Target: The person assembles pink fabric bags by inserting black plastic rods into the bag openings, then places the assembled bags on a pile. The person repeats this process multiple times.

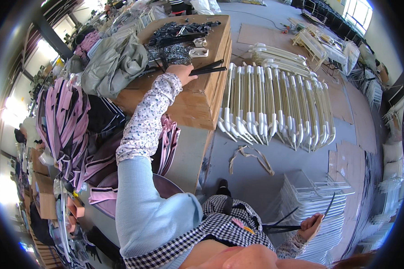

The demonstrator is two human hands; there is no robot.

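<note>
Black strips [212, 66] in the left hand [180, 74], long strips [280, 228] in the right hand [309, 226].
Grey cloth [114, 67] lies left of the left hand, which pinches the black strips over the table [188, 96], ends jutting rightward; tubular frames [276, 98] lie to its right. Farther right, the right hand closes round the long strips, ends on 2 sides, a white stack [316, 188] behind it.

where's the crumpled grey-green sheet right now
In the head view, the crumpled grey-green sheet lies on the left side of the flat-topped brown box, left of the person's left hand.
</note>
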